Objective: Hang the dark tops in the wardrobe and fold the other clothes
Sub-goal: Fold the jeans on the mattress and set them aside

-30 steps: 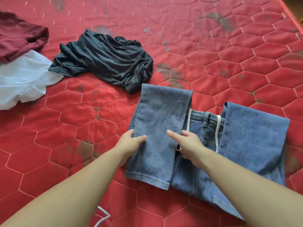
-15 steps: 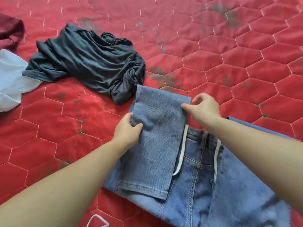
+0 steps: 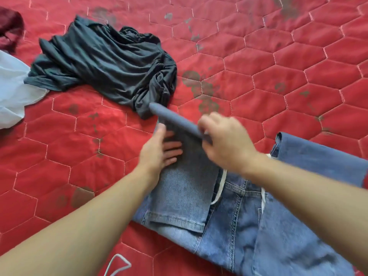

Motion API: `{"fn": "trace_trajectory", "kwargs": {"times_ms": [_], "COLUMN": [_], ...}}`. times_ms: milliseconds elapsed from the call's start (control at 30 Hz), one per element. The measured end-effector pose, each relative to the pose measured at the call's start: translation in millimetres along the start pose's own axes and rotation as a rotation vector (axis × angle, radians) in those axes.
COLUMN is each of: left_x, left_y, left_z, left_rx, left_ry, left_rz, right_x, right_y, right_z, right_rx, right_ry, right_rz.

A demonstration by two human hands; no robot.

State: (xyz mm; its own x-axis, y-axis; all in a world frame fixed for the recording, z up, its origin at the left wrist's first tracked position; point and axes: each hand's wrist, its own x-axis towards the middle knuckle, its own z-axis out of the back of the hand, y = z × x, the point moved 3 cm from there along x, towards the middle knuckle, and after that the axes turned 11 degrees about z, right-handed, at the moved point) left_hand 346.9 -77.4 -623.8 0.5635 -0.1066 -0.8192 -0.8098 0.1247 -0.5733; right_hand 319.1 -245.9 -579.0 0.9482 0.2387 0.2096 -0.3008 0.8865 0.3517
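Right hand (image 3: pixel 225 144) lifts jeans (image 3: pixel 185 188) fold edge (blurred); left hand (image 3: pixel 159 152) flat.

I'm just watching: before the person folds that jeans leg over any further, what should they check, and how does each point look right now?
1. Right hand grips the lifted fold of the jeans: ok.
2. Left hand lies flat on the leg beneath: ok.
3. White drawstring tucked in: not ok, it hangs out.
4. Dark top apart from the fold: cannot tell, the edges meet.
5. Bare quilt beside the jeans: ok.
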Motion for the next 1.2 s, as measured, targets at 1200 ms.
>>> {"fn": "trace_trajectory", "kwargs": {"times_ms": [1200], "left_x": [-8], "left_y": [73], "left_z": [-132], "left_rx": [1.644], "left_ry": [-0.192], "left_rz": [-0.719], "right_x": [-215], "right_y": [-66], "right_z": [29], "right_rx": [-0.115], "right_ry": [0.311], "right_rz": [-0.278]}}
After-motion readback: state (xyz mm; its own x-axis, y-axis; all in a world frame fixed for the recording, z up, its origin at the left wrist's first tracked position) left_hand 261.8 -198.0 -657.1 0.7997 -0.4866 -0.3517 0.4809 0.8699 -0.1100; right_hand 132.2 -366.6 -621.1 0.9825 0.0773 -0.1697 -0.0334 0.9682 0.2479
